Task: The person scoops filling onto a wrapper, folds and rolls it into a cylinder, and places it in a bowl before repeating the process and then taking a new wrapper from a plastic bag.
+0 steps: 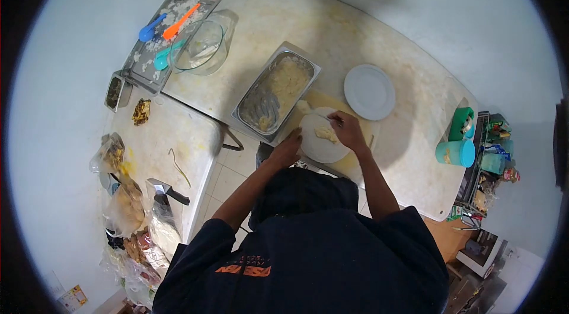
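Observation:
A white plate (319, 147) with a small heap of pale, mashed food (325, 133) lies on a yellowish board (351, 166). My left hand (288, 147) grips the plate's left rim, its fingers close together. Above the plate's upper right part, my right hand (348, 130) is closed in a pinch on a thin, pale utensil (320, 115), whose exact kind is unclear. Left of the plate stands a deep metal pan (243, 113) holding creamy yellowish food (290, 80), scraped thin in its lower part.
An empty white plate (369, 92) lies at the right. Farther left are a glass bowl (204, 47) and a metal tray (142, 68) with colored scoops. A knife (169, 191) and plastic bags (125, 207) occupy the left table. A turquoise container (455, 152) stands far right.

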`<state>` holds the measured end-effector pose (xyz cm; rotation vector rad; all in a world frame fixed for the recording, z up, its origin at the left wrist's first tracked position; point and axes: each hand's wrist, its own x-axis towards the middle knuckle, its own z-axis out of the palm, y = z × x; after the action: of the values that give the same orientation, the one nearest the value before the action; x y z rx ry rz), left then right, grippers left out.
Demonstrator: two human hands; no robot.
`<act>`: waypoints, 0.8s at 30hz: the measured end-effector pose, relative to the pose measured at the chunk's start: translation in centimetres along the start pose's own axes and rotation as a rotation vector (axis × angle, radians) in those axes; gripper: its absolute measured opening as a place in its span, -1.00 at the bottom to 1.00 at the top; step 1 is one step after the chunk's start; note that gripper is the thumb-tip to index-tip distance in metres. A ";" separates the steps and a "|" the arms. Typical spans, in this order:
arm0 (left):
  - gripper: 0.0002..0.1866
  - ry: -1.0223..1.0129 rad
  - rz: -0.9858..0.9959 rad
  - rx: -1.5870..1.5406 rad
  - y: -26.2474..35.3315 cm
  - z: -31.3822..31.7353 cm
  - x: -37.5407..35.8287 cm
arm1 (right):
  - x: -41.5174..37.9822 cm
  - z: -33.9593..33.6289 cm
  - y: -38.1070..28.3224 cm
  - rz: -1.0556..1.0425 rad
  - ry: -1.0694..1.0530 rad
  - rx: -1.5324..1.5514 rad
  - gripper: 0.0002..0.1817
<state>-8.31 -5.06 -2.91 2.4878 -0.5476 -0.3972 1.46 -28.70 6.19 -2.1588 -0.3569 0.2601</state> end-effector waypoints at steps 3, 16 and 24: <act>-0.26 -0.001 0.022 0.003 -0.3 -0.1 -0.3 | 4.9 4.3 -2.0 -0.191 -0.017 -0.291 -0.77; -0.31 -0.005 0.036 0.102 -0.6 0.5 0.0 | 14.4 9.6 2.5 0.046 0.081 -0.474 -0.69; -0.34 -0.050 0.006 0.044 0.1 -1.0 -0.5 | 12.8 4.9 -1.6 -0.074 0.247 -0.634 -0.72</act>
<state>-8.39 -4.38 -1.97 2.5234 -0.5893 -0.4503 11.65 -19.64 4.05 -2.7515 -0.4126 -0.1925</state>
